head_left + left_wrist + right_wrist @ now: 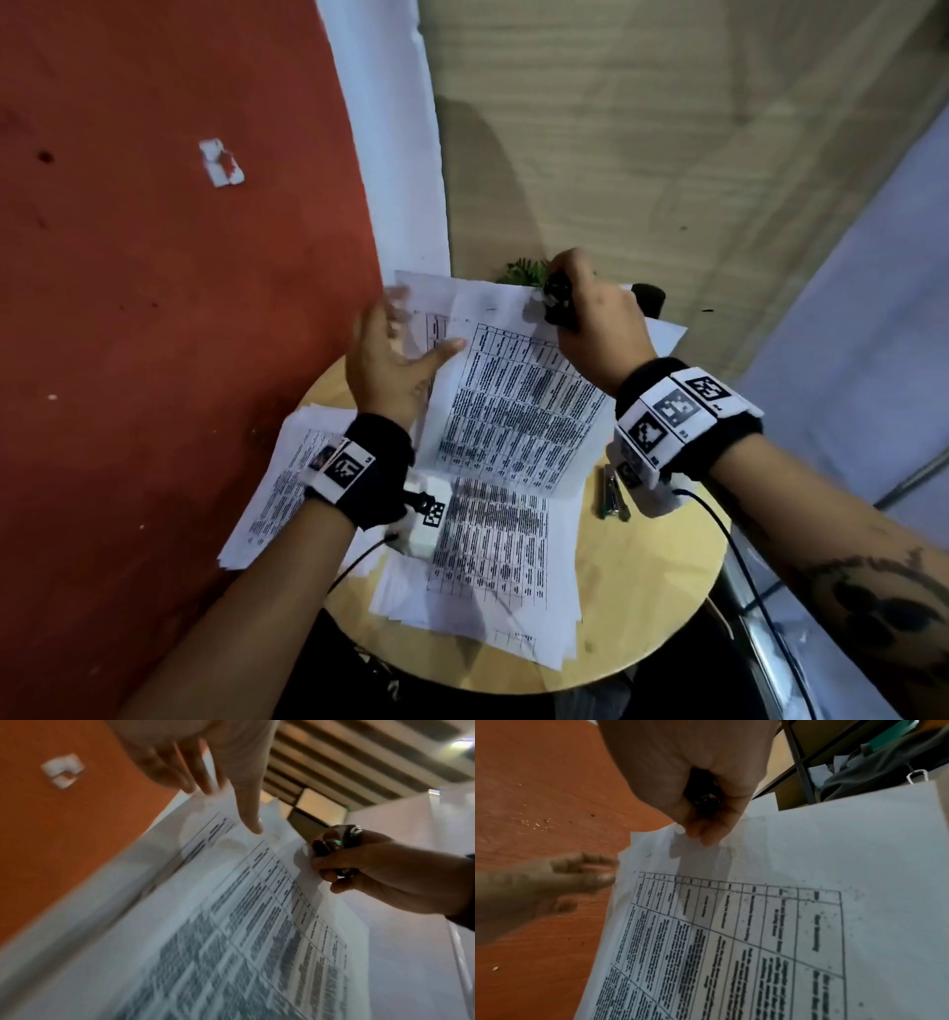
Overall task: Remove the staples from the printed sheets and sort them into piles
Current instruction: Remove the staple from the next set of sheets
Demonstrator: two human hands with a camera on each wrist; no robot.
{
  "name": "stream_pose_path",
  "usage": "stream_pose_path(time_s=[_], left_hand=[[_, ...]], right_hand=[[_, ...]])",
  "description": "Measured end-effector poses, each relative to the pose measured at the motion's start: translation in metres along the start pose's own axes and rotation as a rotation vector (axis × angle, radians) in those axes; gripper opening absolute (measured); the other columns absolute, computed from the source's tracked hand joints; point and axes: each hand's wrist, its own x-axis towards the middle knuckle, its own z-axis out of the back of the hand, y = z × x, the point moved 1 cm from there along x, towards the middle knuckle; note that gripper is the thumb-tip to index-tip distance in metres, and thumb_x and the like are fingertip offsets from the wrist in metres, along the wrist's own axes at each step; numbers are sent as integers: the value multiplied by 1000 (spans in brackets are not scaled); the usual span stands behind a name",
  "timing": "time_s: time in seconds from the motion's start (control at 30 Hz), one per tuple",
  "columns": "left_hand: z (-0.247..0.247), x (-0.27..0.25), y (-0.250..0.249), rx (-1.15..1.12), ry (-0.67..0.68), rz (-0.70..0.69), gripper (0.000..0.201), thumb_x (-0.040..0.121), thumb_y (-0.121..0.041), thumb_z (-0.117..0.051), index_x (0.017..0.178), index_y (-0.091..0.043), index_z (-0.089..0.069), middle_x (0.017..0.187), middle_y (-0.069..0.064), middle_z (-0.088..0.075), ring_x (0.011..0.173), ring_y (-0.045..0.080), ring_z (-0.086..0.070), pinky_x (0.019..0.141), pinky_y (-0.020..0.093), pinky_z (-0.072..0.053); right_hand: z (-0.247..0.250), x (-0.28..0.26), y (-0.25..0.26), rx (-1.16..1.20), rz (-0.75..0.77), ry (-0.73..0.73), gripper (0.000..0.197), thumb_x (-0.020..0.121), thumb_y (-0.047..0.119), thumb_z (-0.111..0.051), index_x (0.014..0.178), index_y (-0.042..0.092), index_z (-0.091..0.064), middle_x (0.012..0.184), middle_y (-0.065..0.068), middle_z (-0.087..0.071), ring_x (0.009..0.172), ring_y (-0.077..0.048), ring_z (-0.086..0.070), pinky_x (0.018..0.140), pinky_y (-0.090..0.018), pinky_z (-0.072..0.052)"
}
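Right grip (590, 313) clamps staple remover (558, 303) on sheets (513, 406).

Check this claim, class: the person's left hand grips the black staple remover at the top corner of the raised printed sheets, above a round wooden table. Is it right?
One error: the right hand grips the black staple remover, as the head view shows. The left hand is at the raised printed sheets' other edge. The round wooden table is right.

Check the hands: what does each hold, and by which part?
The right hand grips a dark staple remover at the top corner of the raised printed sheets. The left hand, fingers straight, touches their left edge without gripping.
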Motion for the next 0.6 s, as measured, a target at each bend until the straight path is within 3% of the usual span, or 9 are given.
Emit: stream_pose_path(time_s=[0.03,0.1,0.2,0.27,0.33,0.43,0.5,0.53,0.6], left_hand=[[5,7,-15,146,-51,-135,83,53,-42,-86,125,-16,-53,109,-8,-50,94,2,-43,83,14,-36],[10,20,-47,452,-19,-360,98,50,-54,-82,134,-16,-47,124,4,-49,111,13,-40,88,23,-28],[4,43,-73,715,330,-339,77,54,-62,-76,122,-31,-58,123,-4,-60,117,20,-47,86,32,-24],[0,56,-76,598,524,-258,63,52,-69,-69,104,-32,-68,102,-6,-71,104,21,-61,92,37,-40],[-1,60,-77,407,615,-186,51,53,-67,-67,86,-29,-72,85,-3,-73,87,21,-67,81,42,-51],[-3,57,-79,235,678,-132,21,56,-57,-72,63,-38,-69,59,-15,-63,62,3,-58,63,29,-45],[-3,55,-81,194,673,-113,14,57,-55,-71,61,-43,-68,56,-16,-60,60,1,-54,64,27,-41],[-2,55,-80,180,662,-101,13,57,-54,-71,63,-43,-68,59,-14,-61,63,4,-56,65,28,-43],[1,57,-79,164,665,-78,14,60,-53,-71,66,-40,-70,70,0,-69,70,10,-59,71,35,-50]], right_hand=[[3,1,0,-4,7,-5,37,77,-6,-50,113,1,-45,86,-22,-64,72,-46,-56,57,-34,-29],[9,2,2,-13,37,-5,42,76,-6,-50,114,10,-40,88,-20,-64,74,-45,-56,57,-34,-28],[16,3,4,6,58,-16,43,76,-5,-51,117,8,-43,94,-19,-64,78,-44,-58,58,-32,-28],[20,3,3,37,45,-39,43,76,-6,-51,117,5,-46,96,-18,-65,81,-43,-58,59,-32,-30],[24,2,3,76,54,-62,43,76,-7,-51,117,5,-47,98,-17,-65,83,-43,-58,61,-34,-35],[30,0,6,171,60,-122,39,78,-8,-53,116,1,-48,104,-20,-61,88,-40,-57,68,-38,-42],[36,0,8,269,21,-263,31,83,-5,-55,113,-1,-49,107,-21,-57,90,-29,-53,72,-28,-38],[38,-1,7,331,11,-353,28,84,-3,-56,111,1,-49,105,-20,-55,88,-22,-51,70,-18,-36],[44,-5,11,481,-17,-450,31,84,3,-60,107,12,-42,97,-10,-52,83,-15,-50,72,-4,-34]])
